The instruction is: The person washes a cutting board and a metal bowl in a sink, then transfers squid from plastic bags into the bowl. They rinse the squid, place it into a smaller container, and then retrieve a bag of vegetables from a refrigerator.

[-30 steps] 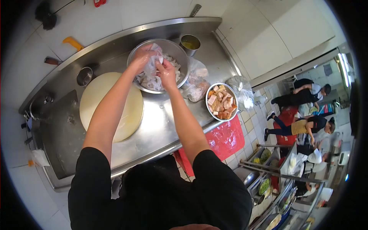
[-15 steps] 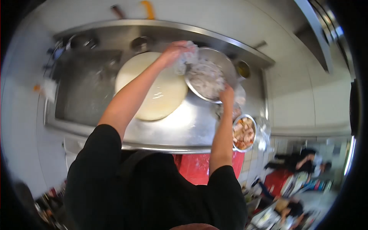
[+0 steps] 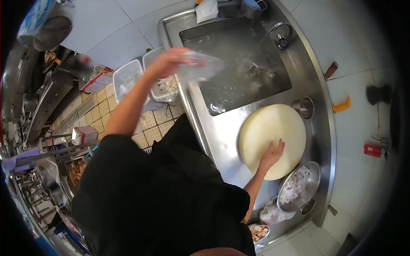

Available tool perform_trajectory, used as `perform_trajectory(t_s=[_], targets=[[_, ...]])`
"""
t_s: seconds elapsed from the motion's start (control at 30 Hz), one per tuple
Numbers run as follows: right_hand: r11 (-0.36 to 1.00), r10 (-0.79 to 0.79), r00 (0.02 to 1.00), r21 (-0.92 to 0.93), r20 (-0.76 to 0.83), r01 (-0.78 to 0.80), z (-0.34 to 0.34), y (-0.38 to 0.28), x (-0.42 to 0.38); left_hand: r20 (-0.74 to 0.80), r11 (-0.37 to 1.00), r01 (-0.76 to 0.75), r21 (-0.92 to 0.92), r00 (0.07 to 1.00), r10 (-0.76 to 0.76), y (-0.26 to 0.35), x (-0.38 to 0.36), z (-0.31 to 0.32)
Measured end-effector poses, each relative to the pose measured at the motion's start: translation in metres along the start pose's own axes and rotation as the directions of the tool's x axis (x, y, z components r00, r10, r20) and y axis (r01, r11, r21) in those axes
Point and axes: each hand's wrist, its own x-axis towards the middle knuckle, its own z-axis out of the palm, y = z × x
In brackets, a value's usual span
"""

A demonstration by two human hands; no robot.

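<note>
Clear plastic bag (image 3: 204, 67): in the left hand (image 3: 177, 57), up over the outer rim of the sink basin (image 3: 243, 64), motion-blurred. Left hand is closed on it; exact finger placement too blurred to tell. Right hand (image 3: 273, 155): open, fingers spread, nothing in it, over the round pale board (image 3: 259, 128). Can't tell if it touches the board.

Basin holds cloudy water with loose bits in it; faucet (image 3: 279, 29) at its wall side. Board lies flat on the steel counter (image 3: 222, 136) beside the basin. Small metal cup (image 3: 306, 108) just beside the board, wall side. Metal bowl (image 3: 315, 181) of white pieces (image 3: 294, 184) at the board's other end, second metal cup (image 3: 308, 206) by it. Filled plastic bag (image 3: 270, 214) near the bowl, bowl of meat chunks (image 3: 259, 233) past that, partly cut off by the arm and sleeve.

Two plastic tubs (image 3: 128, 77) below counter level, outside the basin end; one has whitish round items (image 3: 165, 86).
</note>
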Motion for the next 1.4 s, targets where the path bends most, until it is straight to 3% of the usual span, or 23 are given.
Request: perform_trajectory(t_s=[0.03, 0.07, 0.1, 0.13, 0.17, 0.2, 0.23, 0.3, 0.37, 0.4, 0.43, 0.47, 0.53, 0.6, 0.67, 0.73, 0.87, 0.9, 0.97, 1.03, 1.17, 1.4], targets=[[0.982, -0.032, 0.999, -0.183, 0.029, 0.037, 0.008, 0.002, -0.001, -0.111, 0.991, 0.022, 0.135, 0.994, -0.007, 0.009, -0.025, -0.025], [0.929, -0.052, 0.997, -0.364, 0.048, 0.066, 0.019, 0.003, -0.004, -0.125, 0.952, 0.021, 0.306, 0.992, 0.018, 0.002, -0.045, -0.078], [0.842, -0.06, 0.996, -0.533, 0.064, 0.085, 0.023, 0.007, -0.006, -0.264, 0.965, 0.145, 0.216, 0.961, -0.086, 0.006, -0.066, -0.103], [0.843, -0.029, 0.997, -0.534, 0.076, 0.065, 0.025, 0.009, -0.004, -0.493, 0.874, 0.379, 0.306, 0.848, -0.195, -0.005, -0.084, -0.147], [0.829, 0.003, 0.998, -0.559, 0.069, 0.036, 0.025, 0.002, -0.002, -0.682, 0.47, 0.689, 0.552, 0.697, -0.221, -0.005, -0.087, -0.174], [0.816, 0.032, 0.998, -0.579, 0.062, 0.01, 0.027, -0.011, 0.0, -0.706, -0.369, 0.622, 0.69, 0.691, -0.156, -0.031, -0.093, -0.214], [0.802, 0.06, 0.996, -0.597, 0.063, -0.01, 0.028, -0.017, 0.003, -0.606, -0.283, 0.567, 0.774, 0.792, -0.071, -0.035, -0.075, -0.212], [0.777, 0.051, 0.998, -0.629, 0.04, -0.015, 0.033, -0.02, 0.005, -0.401, -0.12, 0.415, 0.902, 0.907, 0.128, -0.042, -0.028, -0.201], [0.762, 0.062, 0.998, -0.647, 0.034, -0.025, 0.039, -0.024, 0.004, -0.45, 0.415, 0.416, 0.809, 0.893, -0.018, -0.064, 0.063, -0.183], [0.758, 0.076, 0.997, -0.651, 0.03, -0.039, 0.039, -0.027, 0.005, -0.34, 0.523, 0.32, 0.79, 0.938, -0.061, -0.085, 0.107, -0.176], [0.753, 0.09, 0.996, -0.656, 0.022, -0.054, 0.039, -0.028, 0.005, -0.178, 0.508, 0.18, 0.842, 0.983, -0.053, -0.114, 0.146, -0.178], [0.754, 0.085, 0.996, -0.655, 0.019, -0.052, 0.038, -0.026, 0.005, -0.105, 0.506, 0.194, 0.841, 0.974, -0.2, -0.129, 0.19, -0.166], [0.748, 0.093, 0.996, -0.661, 0.013, -0.061, 0.037, -0.025, 0.005, -0.052, 0.614, 0.171, 0.771, 0.977, -0.206, -0.186, 0.267, -0.148], [0.749, 0.1, 0.995, -0.658, -0.001, -0.076, 0.037, -0.027, 0.008, -0.098, 0.676, 0.192, 0.712, 0.98, -0.174, -0.177, 0.337, -0.094], [0.759, 0.108, 0.994, -0.645, -0.011, -0.09, 0.038, -0.029, 0.009, -0.1, 0.872, 0.237, 0.428, 0.972, -0.215, -0.195, 0.421, -0.068], [0.768, 0.098, 0.995, -0.634, -0.025, -0.091, 0.038, -0.031, 0.011, -0.107, 0.992, 0.032, 0.122, 0.994, -0.019, -0.191, 0.484, -0.029], [0.775, 0.07, 0.997, -0.627, -0.03, -0.074, 0.037, -0.024, 0.011, -0.04, 0.968, 0.229, 0.102, 0.973, -0.226, -0.218, 0.6, -0.004], [0.77, 0.079, 0.996, -0.632, -0.036, -0.084, 0.037, -0.024, 0.012, -0.02, 0.93, 0.247, 0.272, 0.968, -0.252, -0.23, 0.626, -0.011], [0.765, 0.097, 0.994, -0.636, -0.045, -0.103, 0.038, -0.026, 0.014, -0.138, 0.724, 0.384, 0.572, 0.916, -0.377, -0.218, 0.644, -0.015], [0.757, 0.101, 0.994, -0.645, -0.044, -0.106, 0.037, -0.022, 0.015, -0.099, 0.623, 0.285, 0.728, 0.943, -0.316, -0.212, 0.644, -0.024], [0.756, 0.103, 0.993, -0.645, -0.057, -0.115, 0.037, -0.02, 0.015, 0.031, 0.525, 0.094, 0.846, 0.974, -0.225, -0.206, 0.636, -0.035], [0.767, 0.066, 0.997, -0.636, -0.046, -0.08, 0.038, -0.02, 0.016, 0.218, 0.491, -0.19, 0.85, 0.976, 0.0, -0.194, 0.608, -0.048]])
